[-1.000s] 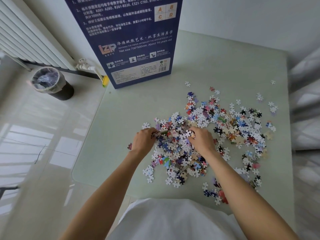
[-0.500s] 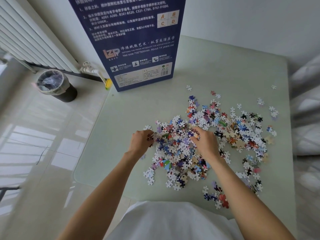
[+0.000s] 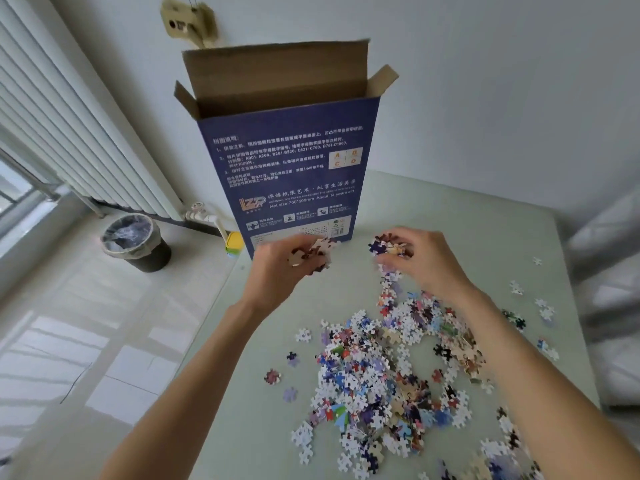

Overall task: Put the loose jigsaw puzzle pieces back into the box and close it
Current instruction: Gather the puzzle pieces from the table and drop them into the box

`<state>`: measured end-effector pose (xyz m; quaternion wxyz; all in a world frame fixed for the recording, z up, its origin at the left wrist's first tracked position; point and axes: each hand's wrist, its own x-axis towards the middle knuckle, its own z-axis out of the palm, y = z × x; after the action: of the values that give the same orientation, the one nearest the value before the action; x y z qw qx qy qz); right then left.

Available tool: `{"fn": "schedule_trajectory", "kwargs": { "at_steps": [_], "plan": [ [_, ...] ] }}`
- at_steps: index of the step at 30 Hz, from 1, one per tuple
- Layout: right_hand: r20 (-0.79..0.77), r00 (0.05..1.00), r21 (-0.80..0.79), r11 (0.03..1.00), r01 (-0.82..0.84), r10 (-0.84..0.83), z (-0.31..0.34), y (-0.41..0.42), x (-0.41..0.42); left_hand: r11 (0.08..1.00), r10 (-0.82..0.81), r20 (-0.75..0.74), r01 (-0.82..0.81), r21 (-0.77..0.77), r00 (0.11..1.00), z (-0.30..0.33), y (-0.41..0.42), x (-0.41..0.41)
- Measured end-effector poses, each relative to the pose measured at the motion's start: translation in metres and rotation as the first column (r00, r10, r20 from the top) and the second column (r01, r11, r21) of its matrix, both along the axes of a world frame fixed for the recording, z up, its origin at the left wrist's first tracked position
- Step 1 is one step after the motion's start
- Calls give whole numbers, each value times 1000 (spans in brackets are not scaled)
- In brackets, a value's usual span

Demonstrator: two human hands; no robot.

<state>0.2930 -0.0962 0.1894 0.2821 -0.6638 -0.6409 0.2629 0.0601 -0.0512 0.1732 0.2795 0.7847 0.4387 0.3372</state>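
Two hands up mid-frame: left hand point(image 3: 277, 263) clutching a bunch of puzzle pieces point(image 3: 313, 252), right hand point(image 3: 420, 259) gripping another handful point(image 3: 388, 245). One blue box point(image 3: 287, 168) stands upright at top centre, flaps open. One big loose pile point(image 3: 388, 372), too many to count, sits lower right on the bench point(image 3: 433, 216). One bin point(image 3: 136, 242) at left.

Pale green table point(image 3: 450, 216): upright open blue box point(image 3: 291, 168) at far edge, loose puzzle pieces point(image 3: 381, 368) scattered nearer

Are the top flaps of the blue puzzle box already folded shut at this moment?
No, the blue puzzle box stands upright with its top flaps raised and the brown inside showing.
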Motion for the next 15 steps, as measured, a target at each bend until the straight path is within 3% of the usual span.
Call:
{"fn": "schedule_trajectory", "kwargs": {
  "at_steps": [5,9,12,15],
  "plan": [
    [-133,991,233,972,16,15,66,56,2,922,90,58,-105,373,994,91,71,4],
    [-129,992,357,933,56,-11,90,101,7,830,140,48,-144,539,989,122,130,8],
    [-166,986,467,879,90,-13,105,131,8,835,174,-111,-87,543,979,118,167,8],
    [-131,991,564,824,57,21,117,158,3,910,190,-203,-95,405,961,109,184,4]
  ]
}}
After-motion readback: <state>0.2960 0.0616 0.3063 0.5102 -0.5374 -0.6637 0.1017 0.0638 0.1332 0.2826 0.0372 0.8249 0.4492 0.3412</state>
